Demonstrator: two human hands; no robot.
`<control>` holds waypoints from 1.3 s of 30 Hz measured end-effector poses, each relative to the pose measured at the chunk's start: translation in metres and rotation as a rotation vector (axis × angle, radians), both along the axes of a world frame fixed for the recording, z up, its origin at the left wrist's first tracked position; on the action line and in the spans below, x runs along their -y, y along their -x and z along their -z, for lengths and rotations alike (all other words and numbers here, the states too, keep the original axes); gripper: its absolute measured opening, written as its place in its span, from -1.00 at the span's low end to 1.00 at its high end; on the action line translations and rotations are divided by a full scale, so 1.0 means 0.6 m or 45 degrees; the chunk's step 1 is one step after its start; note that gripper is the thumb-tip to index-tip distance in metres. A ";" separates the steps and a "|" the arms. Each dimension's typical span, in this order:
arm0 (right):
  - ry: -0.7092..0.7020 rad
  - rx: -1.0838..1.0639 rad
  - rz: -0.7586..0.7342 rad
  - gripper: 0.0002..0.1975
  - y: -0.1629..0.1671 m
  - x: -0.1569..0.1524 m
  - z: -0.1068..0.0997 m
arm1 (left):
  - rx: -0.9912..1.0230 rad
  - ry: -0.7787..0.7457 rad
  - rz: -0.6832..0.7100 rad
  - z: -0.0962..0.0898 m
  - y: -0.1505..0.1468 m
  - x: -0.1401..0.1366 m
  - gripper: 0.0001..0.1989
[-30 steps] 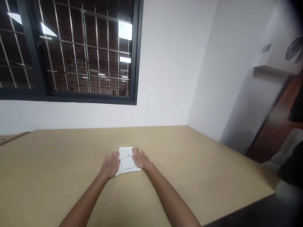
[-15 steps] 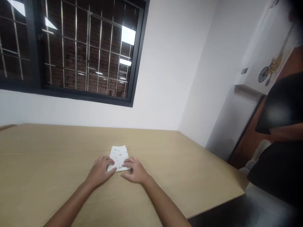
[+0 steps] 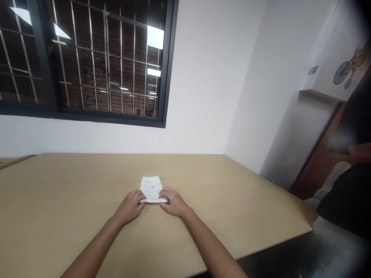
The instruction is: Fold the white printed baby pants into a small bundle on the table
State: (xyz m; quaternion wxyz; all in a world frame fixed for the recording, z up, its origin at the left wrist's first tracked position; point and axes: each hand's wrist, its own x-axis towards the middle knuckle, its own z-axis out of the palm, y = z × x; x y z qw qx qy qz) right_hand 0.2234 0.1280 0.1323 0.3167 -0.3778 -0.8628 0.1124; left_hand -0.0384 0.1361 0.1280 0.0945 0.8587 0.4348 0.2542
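Note:
A small white diaper [image 3: 151, 188] with faint printed motifs lies on the tan table, its narrower end pointing away from me. Its near edge is bent up into a thick, rounded fold. My left hand [image 3: 133, 204] pinches the left end of that fold between thumb and fingers. At the right end, my right hand [image 3: 174, 201] grips the same fold, where a bit of ruffled edge shows. The fingertips of both hands are partly hidden by the fold.
The tan table [image 3: 246, 208] reaches to the white wall, under a barred window [image 3: 110, 61]. Its right edge slants down toward me. Beyond it, at the far right, a person in dark clothing [image 3: 344, 193] is partly in view, below a white wall box [image 3: 327, 73].
The near edge of the diaper, flat before, is now raised into a fold. Both hands have closed on its ends. The view has shifted slightly.

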 end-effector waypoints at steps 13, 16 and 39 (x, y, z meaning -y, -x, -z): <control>0.680 -0.751 0.135 -0.78 0.033 -0.068 -0.034 | 0.495 0.593 0.067 -0.078 0.032 -0.068 -0.65; 0.783 -0.792 0.191 -0.75 0.041 -0.111 -0.030 | 0.486 0.589 -0.004 -0.069 0.027 -0.112 -0.67; -0.017 0.357 0.250 -0.58 0.112 -0.120 0.009 | 0.146 -0.041 -0.257 0.027 -0.102 -0.123 -0.50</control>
